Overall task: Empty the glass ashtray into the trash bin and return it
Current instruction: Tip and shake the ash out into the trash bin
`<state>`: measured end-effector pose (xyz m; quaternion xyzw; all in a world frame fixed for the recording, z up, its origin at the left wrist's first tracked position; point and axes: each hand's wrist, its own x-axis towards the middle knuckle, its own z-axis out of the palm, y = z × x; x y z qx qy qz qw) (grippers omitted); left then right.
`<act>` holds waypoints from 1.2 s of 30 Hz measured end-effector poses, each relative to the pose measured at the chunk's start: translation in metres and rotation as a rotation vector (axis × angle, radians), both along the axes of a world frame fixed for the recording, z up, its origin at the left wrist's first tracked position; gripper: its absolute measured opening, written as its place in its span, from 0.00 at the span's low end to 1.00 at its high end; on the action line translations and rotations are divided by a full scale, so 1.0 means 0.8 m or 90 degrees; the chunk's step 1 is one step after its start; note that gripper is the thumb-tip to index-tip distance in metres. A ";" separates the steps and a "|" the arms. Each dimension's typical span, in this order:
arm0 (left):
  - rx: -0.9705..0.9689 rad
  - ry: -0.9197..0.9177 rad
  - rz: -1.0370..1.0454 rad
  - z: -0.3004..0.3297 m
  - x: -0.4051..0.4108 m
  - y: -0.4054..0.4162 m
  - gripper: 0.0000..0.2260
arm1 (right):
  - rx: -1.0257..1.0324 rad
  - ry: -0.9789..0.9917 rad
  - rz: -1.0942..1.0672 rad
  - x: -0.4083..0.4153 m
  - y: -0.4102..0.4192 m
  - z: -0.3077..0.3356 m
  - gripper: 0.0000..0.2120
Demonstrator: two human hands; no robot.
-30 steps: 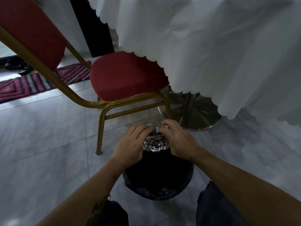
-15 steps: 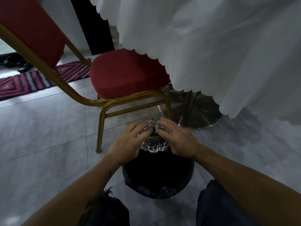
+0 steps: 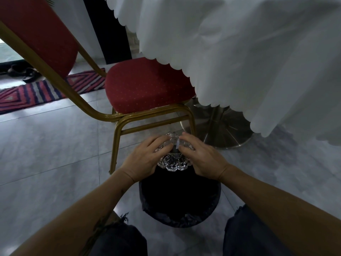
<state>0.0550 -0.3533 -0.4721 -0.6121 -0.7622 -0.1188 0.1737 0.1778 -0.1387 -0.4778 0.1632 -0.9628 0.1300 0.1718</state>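
Note:
The glass ashtray (image 3: pixel 174 162), clear with a scalloped rim, is tipped over above the far edge of the trash bin (image 3: pixel 180 218), a round black bin lined with a dark bag on the floor between my knees. My left hand (image 3: pixel 145 158) grips the ashtray's left side and my right hand (image 3: pixel 200 157) grips its right side, fingers laid over its upturned base. The ashtray's inside faces down and is hidden. The bin's inside is too dark to see into.
A red chair (image 3: pixel 147 89) with a gold frame stands just beyond the bin, its front leg (image 3: pixel 115 150) close to my left hand. A white tablecloth (image 3: pixel 239 61) hangs at upper right over a steel table base (image 3: pixel 217 128). A striped rug (image 3: pixel 36 91) lies at left.
Both hands have lifted the ashtray slightly up and away from me, toward the chair's front rail. The grip is unchanged.

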 end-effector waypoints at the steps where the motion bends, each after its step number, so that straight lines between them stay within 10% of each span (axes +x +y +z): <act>1: 0.001 -0.003 0.000 0.001 0.000 -0.001 0.23 | 0.000 0.005 0.001 0.000 -0.001 0.001 0.35; 10: -0.001 -0.093 0.015 0.011 0.006 0.000 0.28 | -0.049 0.002 -0.029 0.004 -0.006 0.022 0.26; 23: 0.108 -0.767 0.232 0.027 0.022 -0.008 0.19 | -0.676 -0.339 -0.253 -0.002 -0.009 0.012 0.18; 36: 0.179 -0.815 0.362 0.014 0.043 0.010 0.16 | -0.781 -0.311 -0.339 0.000 -0.036 -0.032 0.22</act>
